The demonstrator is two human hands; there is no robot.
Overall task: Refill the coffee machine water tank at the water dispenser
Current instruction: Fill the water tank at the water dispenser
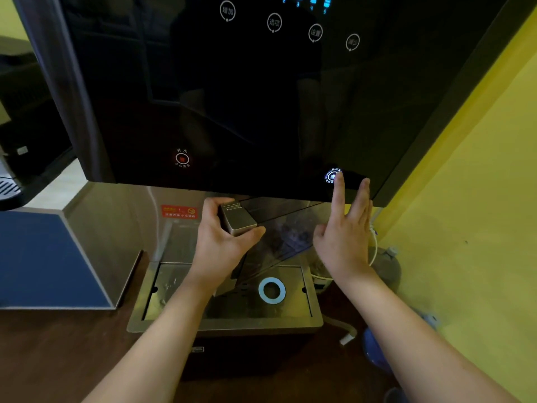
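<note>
At the centre of the frame the left hand [222,237] grips the silver metal handle block [236,218] of the clear, dark-tinted plastic water tank [279,237], its fingers curled round the block and the thumb along its lower edge. The tank is held tilted under the tall black glossy water dispenser [232,97], above the dispenser's stainless-steel drip tray [226,322], where a pale blue ring [271,290] lies. Right of centre, the right hand [344,237] has straight, spread fingers; its index fingertip touches the lit blue-white round button [331,176] on the dispenser's lower front. A yellow wall [470,228] fills the right side.
</note>
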